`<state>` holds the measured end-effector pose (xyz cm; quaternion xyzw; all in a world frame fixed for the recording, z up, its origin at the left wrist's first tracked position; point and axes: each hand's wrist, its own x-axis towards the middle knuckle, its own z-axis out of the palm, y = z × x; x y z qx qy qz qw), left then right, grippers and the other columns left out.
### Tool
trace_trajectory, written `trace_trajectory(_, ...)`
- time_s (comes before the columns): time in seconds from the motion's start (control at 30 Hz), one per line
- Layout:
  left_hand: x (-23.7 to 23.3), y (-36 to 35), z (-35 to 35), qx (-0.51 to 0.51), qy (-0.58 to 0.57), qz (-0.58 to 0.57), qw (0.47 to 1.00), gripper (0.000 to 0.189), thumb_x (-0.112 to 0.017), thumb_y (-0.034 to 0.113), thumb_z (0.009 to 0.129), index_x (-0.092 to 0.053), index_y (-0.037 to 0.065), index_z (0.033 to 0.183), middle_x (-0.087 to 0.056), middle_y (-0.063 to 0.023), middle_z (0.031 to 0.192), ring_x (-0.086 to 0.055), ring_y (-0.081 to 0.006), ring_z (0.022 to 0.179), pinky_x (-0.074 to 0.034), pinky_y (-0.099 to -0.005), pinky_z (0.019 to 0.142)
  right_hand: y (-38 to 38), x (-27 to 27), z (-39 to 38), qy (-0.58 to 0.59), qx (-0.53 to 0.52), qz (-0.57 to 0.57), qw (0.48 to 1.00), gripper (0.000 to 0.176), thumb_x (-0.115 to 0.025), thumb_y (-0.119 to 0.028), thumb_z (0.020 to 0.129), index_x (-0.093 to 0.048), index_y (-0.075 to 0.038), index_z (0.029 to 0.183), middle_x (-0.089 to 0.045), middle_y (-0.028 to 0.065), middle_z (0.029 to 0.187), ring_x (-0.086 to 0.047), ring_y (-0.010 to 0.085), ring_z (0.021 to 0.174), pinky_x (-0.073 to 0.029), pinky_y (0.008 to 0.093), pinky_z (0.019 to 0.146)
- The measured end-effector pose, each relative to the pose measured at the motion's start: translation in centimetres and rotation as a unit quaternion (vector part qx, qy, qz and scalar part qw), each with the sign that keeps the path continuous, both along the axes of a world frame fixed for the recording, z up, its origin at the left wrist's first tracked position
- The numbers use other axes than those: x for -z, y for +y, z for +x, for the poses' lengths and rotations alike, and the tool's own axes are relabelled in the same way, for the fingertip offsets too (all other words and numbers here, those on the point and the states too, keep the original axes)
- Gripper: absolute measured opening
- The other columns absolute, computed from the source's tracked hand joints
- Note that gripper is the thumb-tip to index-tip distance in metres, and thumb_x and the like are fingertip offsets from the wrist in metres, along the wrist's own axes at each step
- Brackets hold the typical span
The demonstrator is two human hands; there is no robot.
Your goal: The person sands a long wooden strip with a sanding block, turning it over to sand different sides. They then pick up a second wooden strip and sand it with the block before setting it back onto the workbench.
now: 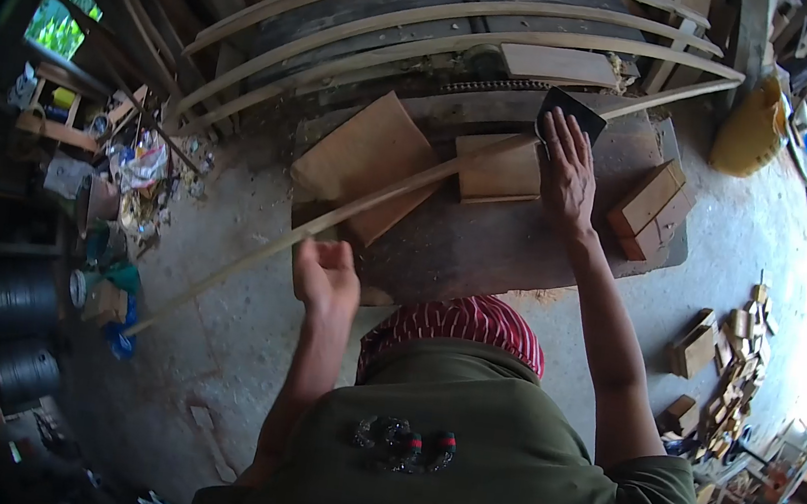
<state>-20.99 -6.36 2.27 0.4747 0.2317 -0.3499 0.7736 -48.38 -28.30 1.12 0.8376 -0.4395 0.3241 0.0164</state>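
Note:
A long thin wooden strip [360,208] runs slantwise over the low workbench [485,247], its near end reaching out over the floor at left. My right hand [566,171] lies with outstretched fingers on a black sheet [570,111], which looks like sandpaper and covers part of the strip. The right thumb is hidden. My left hand [328,278] is palm up just below the strip, fingers loosely curled and fingertips close to its edge, with nothing visible in the palm. Under the strip lie a flat wooden board [374,163] and a smaller wooden block [499,170].
Wooden blocks [648,210] sit at the bench's right end. Long curved strips [454,6] span the machine behind. A yellow sack [751,129] stands at right, above a pile of offcuts [740,344]. Dark drums [20,296] and clutter line the left.

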Motion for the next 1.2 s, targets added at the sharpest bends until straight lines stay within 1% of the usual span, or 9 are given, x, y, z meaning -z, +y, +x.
trace_trajectory(0.07,-2.6,-0.4,-2.6,0.173,0.023,-0.113,0.978,0.024,-0.053,0.015,0.100,-0.058,0.001,0.119,-0.058,-0.0044,0.101,-0.059,-0.0136,0.092,-0.053,-0.0338,0.092,0.1,0.2,0.1,0.000,0.017,0.008,1.000,0.048,-0.051,-0.015,0.095,-0.046,-0.008,0.142,-0.045,0.0106,0.148,-0.039,0.0304,0.138,-0.028,0.0445,0.116)
trace_trajectory(0.13,-4.9,-3.5,-4.2,0.372,-0.224,-0.135,0.891,0.040,-0.055,0.011,0.099,-0.049,-0.003,0.136,-0.060,-0.0047,0.110,-0.059,-0.0140,0.102,-0.047,-0.0304,0.099,0.0,0.4,0.1,0.000,0.015,0.013,1.000,0.050,-0.051,-0.014,0.094,-0.046,-0.008,0.143,-0.045,0.0110,0.148,-0.039,0.0304,0.138,-0.026,0.0444,0.117)
trace_trajectory(0.23,-4.6,-9.3,-4.3,0.362,-0.826,0.079,0.425,0.031,-0.063,0.019,0.094,-0.058,0.005,0.121,-0.058,-0.0096,0.106,-0.059,-0.0291,0.100,-0.046,-0.0360,0.089,-0.3,0.0,0.0,0.013,0.003,0.005,1.000,0.051,-0.052,-0.014,0.092,-0.046,-0.007,0.142,-0.045,0.0114,0.148,-0.040,0.0306,0.137,-0.027,0.0446,0.116)
trace_trajectory(0.27,-4.2,-9.8,-4.2,0.357,-0.829,0.073,0.425,0.031,-0.063,0.019,0.094,-0.058,0.005,0.121,-0.058,-0.0096,0.106,-0.059,-0.0291,0.100,-0.046,-0.0360,0.089,-0.4,-0.2,-0.1,0.012,-0.008,-0.002,1.000,0.051,-0.054,-0.013,0.091,-0.047,-0.006,0.141,-0.046,0.0119,0.146,-0.041,0.0306,0.137,-0.028,0.0446,0.115)
trace_trajectory(0.33,-1.3,-11.5,-3.6,0.443,-0.834,0.162,0.287,0.023,-0.066,0.022,0.090,-0.059,0.009,0.108,-0.055,-0.0126,0.100,-0.057,-0.0355,0.097,-0.047,-0.0441,0.078,-0.3,-0.7,0.1,0.016,0.003,-0.006,1.000,0.052,-0.056,-0.012,0.087,-0.049,-0.004,0.138,-0.047,0.0130,0.145,-0.042,0.0315,0.134,-0.030,0.0454,0.114)
trace_trajectory(0.63,1.7,-11.9,-3.8,0.408,-0.855,0.183,0.263,0.020,-0.053,0.031,0.098,-0.050,0.011,0.097,-0.055,-0.0100,0.091,-0.060,-0.0337,0.086,-0.050,-0.0504,0.062,0.4,-1.3,0.8,0.035,-0.075,-0.003,0.997,0.052,-0.057,-0.007,0.081,-0.052,-0.004,0.133,-0.049,0.0144,0.143,-0.044,0.0295,0.134,-0.033,0.0452,0.114)
trace_trajectory(0.87,0.9,-11.8,-4.3,0.423,-0.845,0.198,0.261,0.020,-0.054,0.030,0.097,-0.048,0.011,0.095,-0.056,-0.0066,0.092,-0.060,-0.0307,0.090,-0.050,-0.0484,0.063,-10.2,-1.7,-6.9,0.012,0.140,-0.065,0.988,0.045,-0.054,-0.001,0.082,-0.055,-0.001,0.126,-0.055,0.0169,0.135,-0.048,0.0338,0.130,-0.035,0.0478,0.112)
trace_trajectory(1.07,1.5,-12.0,-3.8,0.426,-0.845,0.213,0.243,0.020,-0.054,0.030,0.097,-0.048,0.011,0.095,-0.056,-0.0069,0.092,-0.059,-0.0308,0.089,-0.049,-0.0482,0.062,-6.8,-1.8,-6.5,0.024,-0.082,-0.008,0.996,0.052,-0.057,-0.003,0.080,-0.051,-0.003,0.132,-0.049,0.0162,0.142,-0.046,0.0329,0.133,-0.037,0.0465,0.111)
trace_trajectory(1.2,1.8,-12.1,-3.6,0.453,-0.831,0.206,0.246,0.020,-0.054,0.029,0.097,-0.048,0.010,0.095,-0.057,-0.0078,0.091,-0.060,-0.0308,0.089,-0.049,-0.0480,0.063,-16.3,-1.4,-14.1,0.025,0.062,-0.037,0.997,0.049,-0.052,-0.005,0.087,-0.050,-0.003,0.136,-0.048,0.0172,0.143,-0.043,0.0322,0.135,-0.035,0.0481,0.112)
